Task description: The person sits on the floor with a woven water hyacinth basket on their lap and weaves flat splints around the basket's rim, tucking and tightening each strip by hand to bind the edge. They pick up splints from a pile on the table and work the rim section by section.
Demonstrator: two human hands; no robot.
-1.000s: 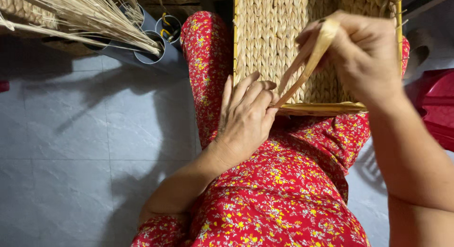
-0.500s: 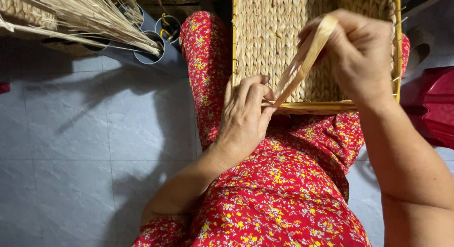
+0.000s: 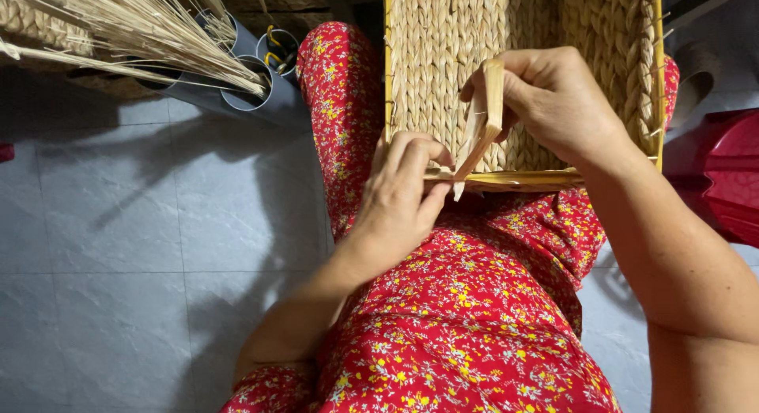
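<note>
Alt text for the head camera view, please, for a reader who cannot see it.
Seen from above, a person's right hand holds a flat tan strip against the near rim of a woven basket on their lap, while the left hand pinches the rim beside it. They wear red floral cloth; a bundle of dry straw lies on the grey tiled floor.

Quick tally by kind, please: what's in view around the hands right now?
Woven basket: 1
Flat strip, held in the right hand: 1
Grey tubes: 2
Straw bundle: 1
Red stool: 1
Total: 6
</note>
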